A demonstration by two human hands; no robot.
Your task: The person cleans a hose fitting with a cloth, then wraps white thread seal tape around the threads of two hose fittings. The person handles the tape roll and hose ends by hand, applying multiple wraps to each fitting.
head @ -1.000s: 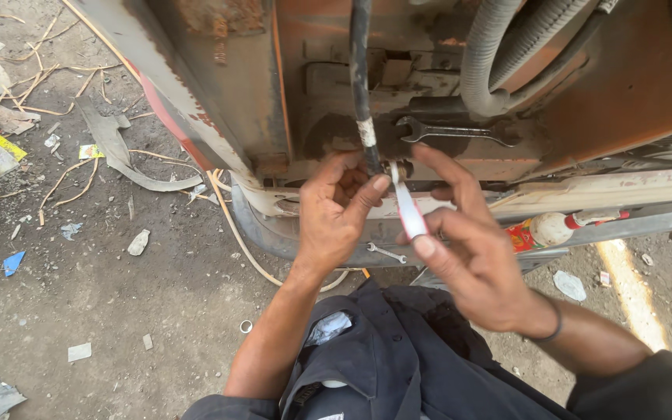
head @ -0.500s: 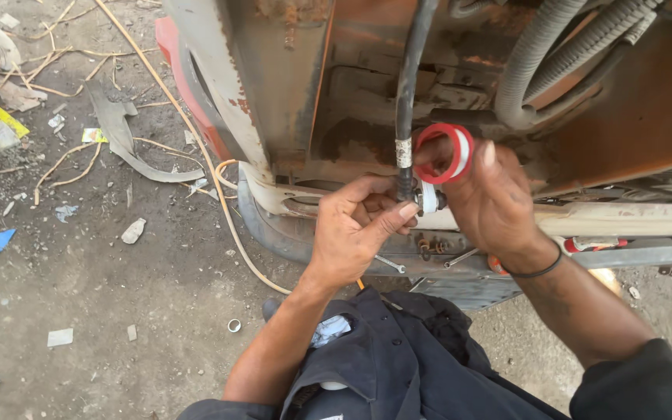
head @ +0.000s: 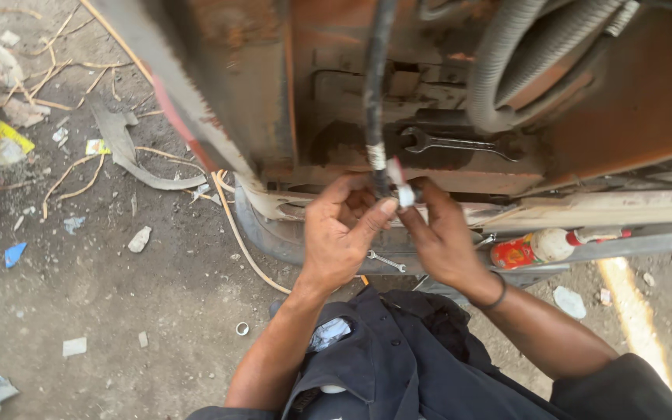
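Observation:
A black hose (head: 375,85) hangs down in front of a rusty vehicle body (head: 624,101), with a white tape band near its lower end. My left hand (head: 340,237) grips the hose's lower end from the left, thumb and fingers closed around it. My right hand (head: 443,237) is just to the right and pinches a short white strip of tape (head: 403,189) against the hose. The two hands almost touch. The tape's roll is hidden behind my right hand.
A spanner (head: 456,143) lies on a ledge behind the hose, under a grey corrugated hose (head: 507,62). A small spanner (head: 386,261) and a red-and-white bottle (head: 542,247) lie lower down. Scraps, wires and a metal ring (head: 242,328) litter the dirt at left.
Half a second ago my right hand held a red tape roll up beside the hose. It has dropped lower, and only the white strip shows now. My left hand stayed on the hose.

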